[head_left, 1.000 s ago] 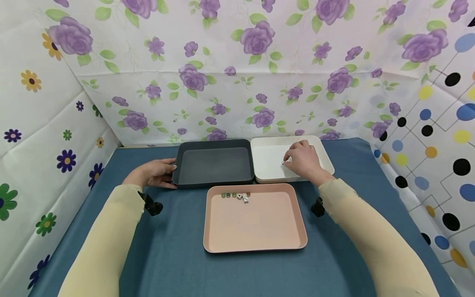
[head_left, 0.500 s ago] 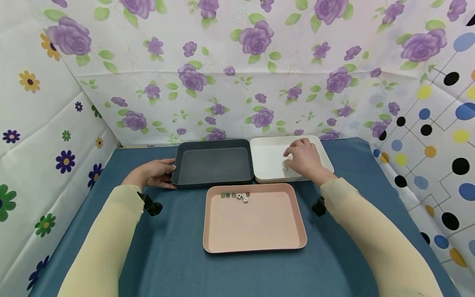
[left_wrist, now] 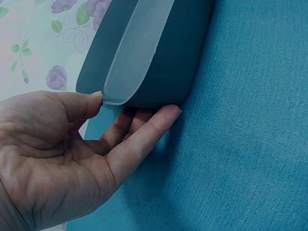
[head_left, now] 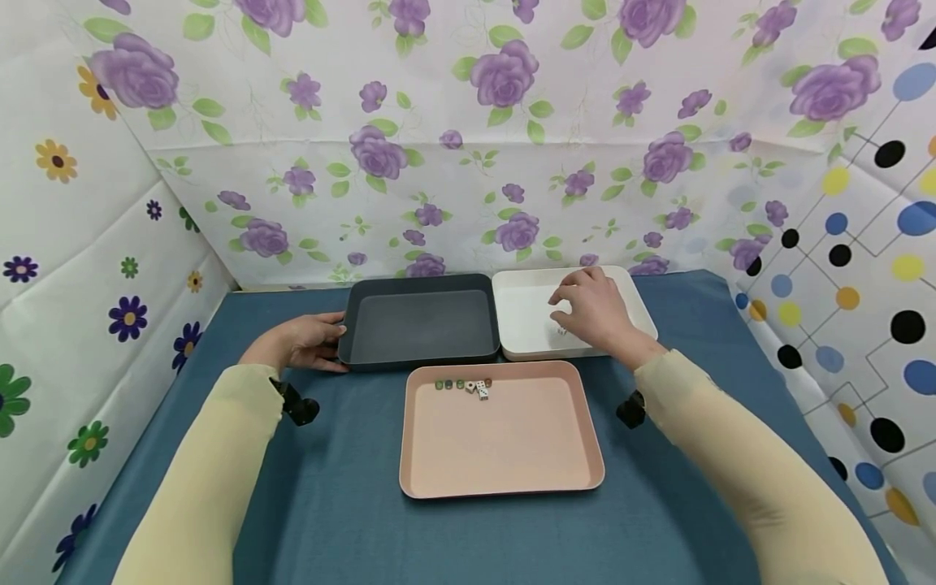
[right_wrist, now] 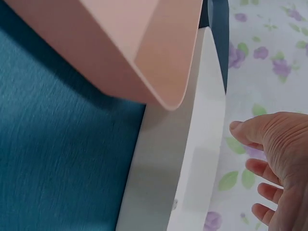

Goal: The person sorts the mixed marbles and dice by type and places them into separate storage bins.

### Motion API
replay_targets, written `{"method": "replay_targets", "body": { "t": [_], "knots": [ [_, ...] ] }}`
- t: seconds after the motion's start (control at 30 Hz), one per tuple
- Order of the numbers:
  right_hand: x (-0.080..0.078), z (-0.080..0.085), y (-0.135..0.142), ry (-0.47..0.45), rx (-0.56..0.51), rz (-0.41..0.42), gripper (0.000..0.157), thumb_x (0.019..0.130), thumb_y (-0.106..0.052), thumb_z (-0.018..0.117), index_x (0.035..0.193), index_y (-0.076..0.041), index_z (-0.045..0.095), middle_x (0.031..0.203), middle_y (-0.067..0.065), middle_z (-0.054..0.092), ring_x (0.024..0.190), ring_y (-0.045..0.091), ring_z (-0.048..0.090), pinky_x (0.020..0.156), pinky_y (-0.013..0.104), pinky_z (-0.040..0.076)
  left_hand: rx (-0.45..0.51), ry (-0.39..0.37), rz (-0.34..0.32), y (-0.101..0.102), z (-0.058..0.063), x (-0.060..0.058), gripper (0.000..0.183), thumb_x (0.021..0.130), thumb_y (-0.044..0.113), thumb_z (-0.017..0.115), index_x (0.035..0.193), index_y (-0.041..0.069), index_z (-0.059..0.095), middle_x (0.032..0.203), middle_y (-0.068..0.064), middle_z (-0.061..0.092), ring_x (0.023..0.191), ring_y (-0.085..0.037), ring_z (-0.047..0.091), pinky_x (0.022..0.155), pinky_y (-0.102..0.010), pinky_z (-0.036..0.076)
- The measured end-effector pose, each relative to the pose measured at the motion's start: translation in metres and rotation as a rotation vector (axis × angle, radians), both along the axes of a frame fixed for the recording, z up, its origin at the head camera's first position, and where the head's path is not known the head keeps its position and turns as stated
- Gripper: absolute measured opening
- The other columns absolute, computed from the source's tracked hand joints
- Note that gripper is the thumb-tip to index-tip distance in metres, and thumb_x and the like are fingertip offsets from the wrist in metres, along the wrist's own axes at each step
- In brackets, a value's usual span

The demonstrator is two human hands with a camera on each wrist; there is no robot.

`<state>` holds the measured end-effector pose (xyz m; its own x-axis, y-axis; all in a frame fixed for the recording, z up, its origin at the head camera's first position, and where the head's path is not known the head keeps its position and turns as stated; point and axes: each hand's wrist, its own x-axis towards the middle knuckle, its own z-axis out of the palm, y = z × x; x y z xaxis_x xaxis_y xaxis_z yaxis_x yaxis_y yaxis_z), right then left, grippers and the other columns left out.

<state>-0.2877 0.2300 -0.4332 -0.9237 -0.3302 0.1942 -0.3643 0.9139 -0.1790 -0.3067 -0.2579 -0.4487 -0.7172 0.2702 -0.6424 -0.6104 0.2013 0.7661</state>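
My right hand (head_left: 595, 309) is over the white tray (head_left: 522, 313), thumb and fingers parted with nothing between them. Just below the thumb, a small white die (head_left: 561, 331) lies in that tray, partly covered by the hand. My left hand (head_left: 307, 340) rests against the left end of the dark grey tray (head_left: 420, 318). In the left wrist view its thumb touches the rim and its fingers touch the outer wall. Several small dice (head_left: 483, 394), white, greenish and brown, sit near the far edge of the pink tray (head_left: 504, 455).
A blue cloth (head_left: 322, 504) covers the table under the trays. The pink tray stands in front of the other two, which sit side by side. Flowered sheeting (head_left: 439, 187) hangs behind, and dotted sheeting (head_left: 848, 301) hangs at the right.
My right hand has let go of the white die, lifted slightly and spread its thumb and fingers; the die now lies in the white tray. My left hand stays in place.
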Motion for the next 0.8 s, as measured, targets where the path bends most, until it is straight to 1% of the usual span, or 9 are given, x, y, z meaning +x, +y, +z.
{"method": "replay_targets", "body": {
  "t": [0.23,0.53,0.67,0.8],
  "knots": [
    [0.010,0.008,-0.011,0.046,-0.019,0.062,0.019,0.093,-0.024,0.078,0.108,-0.013,0.081,0.129,0.014,0.062,0.129,0.040,0.043,0.103,0.061,0.040,-0.005,-0.002,0.010,0.000,0.000,0.000,0.063,0.115,0.015,0.031,0.166,0.030,-0.003,0.161,-0.028,0.026,0.144,-0.045,0.036,0.101,-0.058,0.051],
    [0.021,0.011,-0.027,0.092,-0.011,0.125,0.019,0.090,-0.025,0.082,0.106,-0.014,0.081,0.126,0.012,0.063,0.124,0.036,0.047,0.104,0.058,0.041,-0.017,-0.003,0.013,0.001,0.000,0.000,0.063,0.115,0.015,0.031,0.166,0.030,-0.003,0.162,-0.027,0.025,0.145,-0.044,0.035,0.100,-0.058,0.052],
    [0.028,0.012,-0.034,0.115,-0.014,0.174,0.018,0.089,-0.024,0.083,0.104,-0.015,0.082,0.124,0.010,0.064,0.123,0.035,0.048,0.102,0.056,0.043,-0.024,0.004,0.004,0.001,-0.001,0.000,0.063,0.115,0.015,0.030,0.166,0.029,-0.004,0.162,-0.028,0.025,0.144,-0.044,0.036,0.100,-0.058,0.052],
    [0.035,0.012,-0.043,0.148,0.007,0.229,0.017,0.088,-0.025,0.084,0.103,-0.017,0.082,0.121,0.009,0.065,0.121,0.034,0.050,0.100,0.054,0.045,-0.033,0.005,0.011,0.002,0.000,0.000,0.063,0.115,0.015,0.031,0.166,0.029,-0.002,0.161,-0.028,0.027,0.143,-0.044,0.039,0.099,-0.058,0.053]
  ]
}}
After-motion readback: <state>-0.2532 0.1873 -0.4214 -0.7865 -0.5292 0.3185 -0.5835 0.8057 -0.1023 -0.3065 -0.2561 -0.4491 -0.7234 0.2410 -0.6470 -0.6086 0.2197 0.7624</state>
